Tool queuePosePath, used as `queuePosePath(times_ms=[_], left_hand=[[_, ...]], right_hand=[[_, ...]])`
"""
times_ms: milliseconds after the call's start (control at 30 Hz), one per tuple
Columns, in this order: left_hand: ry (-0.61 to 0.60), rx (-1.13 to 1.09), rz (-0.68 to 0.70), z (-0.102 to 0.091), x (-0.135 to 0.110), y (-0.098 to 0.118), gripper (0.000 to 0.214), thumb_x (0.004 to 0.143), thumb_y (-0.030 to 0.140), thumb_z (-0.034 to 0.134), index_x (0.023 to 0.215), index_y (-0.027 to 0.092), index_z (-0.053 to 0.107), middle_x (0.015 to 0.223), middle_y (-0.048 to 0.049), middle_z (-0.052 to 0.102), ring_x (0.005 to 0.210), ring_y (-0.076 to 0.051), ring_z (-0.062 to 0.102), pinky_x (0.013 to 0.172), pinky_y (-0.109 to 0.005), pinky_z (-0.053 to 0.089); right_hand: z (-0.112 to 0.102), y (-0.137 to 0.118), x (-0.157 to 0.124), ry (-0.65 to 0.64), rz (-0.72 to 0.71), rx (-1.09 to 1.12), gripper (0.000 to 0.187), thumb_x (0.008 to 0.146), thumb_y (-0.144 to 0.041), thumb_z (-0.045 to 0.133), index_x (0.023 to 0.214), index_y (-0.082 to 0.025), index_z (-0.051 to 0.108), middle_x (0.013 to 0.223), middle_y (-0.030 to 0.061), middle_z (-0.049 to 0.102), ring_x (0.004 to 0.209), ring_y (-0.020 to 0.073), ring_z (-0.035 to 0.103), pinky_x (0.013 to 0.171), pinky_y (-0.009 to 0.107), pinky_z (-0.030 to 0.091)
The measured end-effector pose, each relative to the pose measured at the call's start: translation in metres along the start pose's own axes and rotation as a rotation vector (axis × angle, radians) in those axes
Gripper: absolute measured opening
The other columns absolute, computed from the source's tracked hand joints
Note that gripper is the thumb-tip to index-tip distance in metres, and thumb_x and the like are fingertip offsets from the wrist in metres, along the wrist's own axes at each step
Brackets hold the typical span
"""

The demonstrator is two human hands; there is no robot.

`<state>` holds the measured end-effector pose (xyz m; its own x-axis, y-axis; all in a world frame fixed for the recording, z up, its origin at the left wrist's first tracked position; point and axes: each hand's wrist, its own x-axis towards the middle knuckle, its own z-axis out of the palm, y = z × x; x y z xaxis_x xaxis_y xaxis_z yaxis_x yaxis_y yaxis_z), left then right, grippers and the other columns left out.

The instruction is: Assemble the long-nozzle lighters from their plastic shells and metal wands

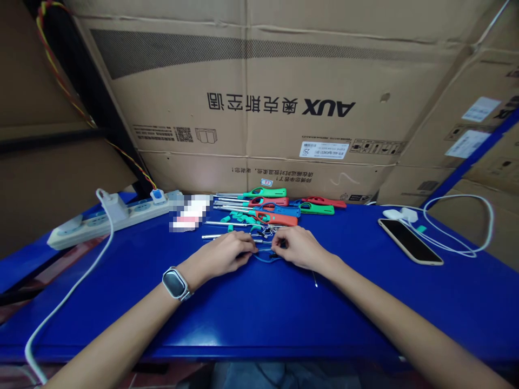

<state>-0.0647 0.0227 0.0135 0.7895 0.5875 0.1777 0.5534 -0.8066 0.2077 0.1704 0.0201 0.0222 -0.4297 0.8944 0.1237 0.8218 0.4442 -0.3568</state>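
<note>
My left hand (231, 253), with a watch (175, 283) on its wrist, rests on the table with its fingers closed at the left end of a blue lighter casing (265, 260). My right hand (300, 247) pinches at the casing's right side; what lies between its fingertips is too small to make out. Just behind the hands are loose metal lighter tubes (227, 223), thin wires (267, 231) and small green plastic pieces (240, 217). A thin metal rod (315, 279) pokes out below my right hand.
Several gas lighters (279, 218) in green, red, blue and orange lie behind the parts. On the left stands a power strip (93, 220) with a white cable. A phone (409, 241) and a coiled white cord (488, 227) lie right. A large cardboard box (279, 135) walls off the back.
</note>
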Motion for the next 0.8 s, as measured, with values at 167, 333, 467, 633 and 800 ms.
queuePosePath(times_ms=[167,333,467,633,800], left_hand=[[0.016,-0.056,-0.023,-0.0045,-0.0011,0.0000,0.021,0.096,0.018,0.049,0.106,0.019,0.067,0.105,-0.0066,0.067,0.088,-0.018,0.066,0.079,-0.027,0.049],[0.037,-0.126,-0.152,-0.0064,-0.0019,0.0008,0.023,0.089,0.020,0.059,0.111,0.019,0.064,0.100,-0.0051,0.068,0.086,-0.019,0.065,0.075,-0.028,0.048],[-0.005,-0.171,-0.155,-0.0071,-0.0008,-0.0004,0.014,0.089,0.020,0.058,0.098,0.017,0.068,0.099,-0.0057,0.067,0.083,-0.018,0.064,0.075,-0.028,0.048],[-0.007,-0.193,-0.132,-0.0071,-0.0015,-0.0007,0.018,0.093,0.021,0.053,0.101,0.017,0.069,0.099,-0.0061,0.067,0.085,-0.018,0.063,0.078,-0.028,0.048],[-0.003,-0.187,-0.126,-0.0049,-0.0029,-0.0019,0.021,0.094,0.021,0.053,0.108,0.018,0.069,0.103,-0.0069,0.066,0.086,-0.018,0.064,0.078,-0.029,0.048]], right_hand=[[0.0001,0.0039,0.0000,0.000,0.004,-0.005,0.011,0.078,-0.019,0.061,0.077,-0.024,0.071,0.082,-0.0039,0.073,0.075,0.0144,0.065,0.060,0.023,0.032],[-0.0030,0.0090,-0.0043,0.012,0.008,-0.013,0.009,0.079,-0.021,0.063,0.078,-0.025,0.071,0.082,-0.0037,0.073,0.073,0.0145,0.064,0.061,0.024,0.032],[-0.0045,0.0093,-0.0065,0.014,0.006,-0.019,0.009,0.080,-0.021,0.063,0.078,-0.025,0.071,0.083,-0.0031,0.073,0.073,0.0147,0.064,0.061,0.024,0.031],[-0.0028,0.0095,-0.0067,0.016,-0.003,-0.018,0.008,0.080,-0.021,0.064,0.080,-0.024,0.071,0.084,-0.0027,0.073,0.073,0.0143,0.063,0.060,0.024,0.031],[-0.0028,0.0086,-0.0067,0.026,-0.006,-0.020,0.009,0.079,-0.019,0.064,0.079,-0.023,0.071,0.084,-0.0018,0.072,0.073,0.0143,0.062,0.060,0.023,0.030]])
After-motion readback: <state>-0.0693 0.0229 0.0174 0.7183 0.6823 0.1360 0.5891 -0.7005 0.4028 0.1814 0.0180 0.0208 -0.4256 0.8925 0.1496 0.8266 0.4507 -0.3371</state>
